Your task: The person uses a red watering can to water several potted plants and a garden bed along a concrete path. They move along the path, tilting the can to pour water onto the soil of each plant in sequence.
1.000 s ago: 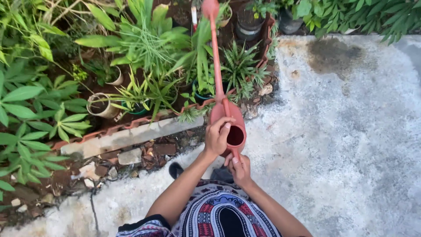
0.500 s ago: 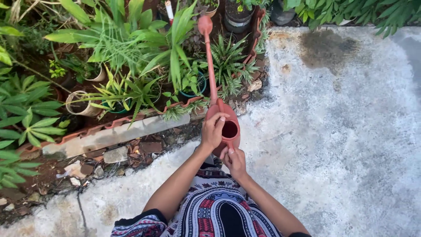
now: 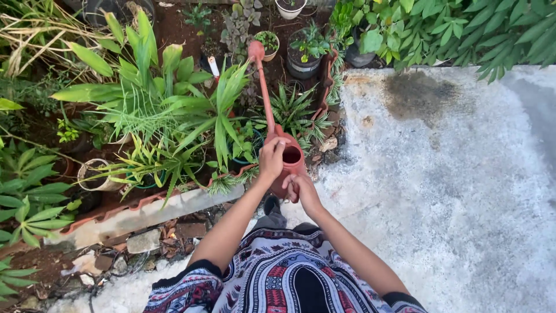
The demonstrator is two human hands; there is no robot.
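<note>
1. At the edge of the garden bed, the left hand [image 3: 271,156] is clamped on the top rim of a red watering can [image 3: 289,165], beside its open mouth.
2. Just below, the right hand [image 3: 302,188] grips the can's rear side, fingers closed around it.
3. From the can, a long thin spout [image 3: 265,95] reaches out over the plants, its rose [image 3: 255,51] near a small potted succulent [image 3: 267,42].
4. Under the can sit spiky green plants [image 3: 289,110]; to the right lies pale concrete paving [image 3: 452,185].
</note>
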